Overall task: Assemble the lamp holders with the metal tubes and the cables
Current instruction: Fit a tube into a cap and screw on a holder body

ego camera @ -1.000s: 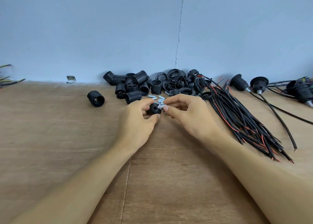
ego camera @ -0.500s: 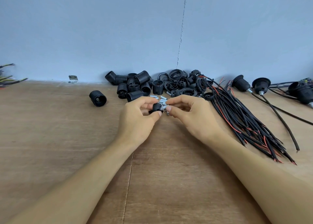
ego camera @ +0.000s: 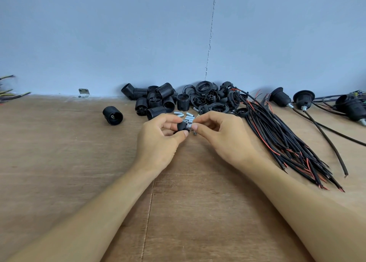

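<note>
The left hand (ego camera: 158, 141) clamps its grip on the black lamp holder (ego camera: 181, 126); the right hand (ego camera: 223, 137) pinches the metal tube (ego camera: 189, 126). It is better to hold the tube straight and turn it gently.

Both forearms (ego camera: 111, 202) are bare; fingers (ego camera: 179, 135) have short nails.

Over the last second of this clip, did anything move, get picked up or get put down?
Nothing visibly changed. The left hand still grips the black lamp holder cap, and the right hand still pinches the metal tube at the cap's end. The loose tubes, holder pile, lone holder and cable bundle lie where they were.
</note>
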A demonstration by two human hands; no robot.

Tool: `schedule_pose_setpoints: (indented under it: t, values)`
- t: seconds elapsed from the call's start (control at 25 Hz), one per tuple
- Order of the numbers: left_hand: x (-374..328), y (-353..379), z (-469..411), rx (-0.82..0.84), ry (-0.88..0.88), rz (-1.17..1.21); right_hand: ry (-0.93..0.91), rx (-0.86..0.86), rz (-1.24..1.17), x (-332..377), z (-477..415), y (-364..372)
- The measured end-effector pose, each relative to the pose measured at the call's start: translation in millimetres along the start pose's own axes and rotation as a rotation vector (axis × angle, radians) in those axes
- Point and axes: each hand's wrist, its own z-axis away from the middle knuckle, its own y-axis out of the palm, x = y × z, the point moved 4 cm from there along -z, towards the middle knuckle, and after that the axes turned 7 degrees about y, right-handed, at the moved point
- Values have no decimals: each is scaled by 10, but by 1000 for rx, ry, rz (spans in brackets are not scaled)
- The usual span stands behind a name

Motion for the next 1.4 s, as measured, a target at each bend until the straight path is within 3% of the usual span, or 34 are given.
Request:
schedule_pose_setpoints:
  t: [0.36,0.48,0.6,0.8,0.92,1.04,1.16,1.28,1.4]
  values:
    - [-134,35,55,34,231,-132,57,35,134,-20,-9,3]
    - [-162,54,75,28,289,-121,153,48,124,-51,-9,26]
    - [-158,73,80,27,287,-129,154,24,76,-42,-9,-6]
    - [-116,46,59,11,263,-170,92,170,120,-35,-8,36]
    - [-120,62,61,24,280,-177,133,109,166,-43,-15,13]
    - [-116,66,59,31,271,-183,127,157,19,-38,-17,-4]
    - [-124,64,70,39,273,-191,98,184,125,-47,-10,48]
    - [-162,95,94,49,310,-175,134,96,146,-61,-28,8]
    - [-159,100,98,55,284,-152,60,138,85,-38,-16,-5]
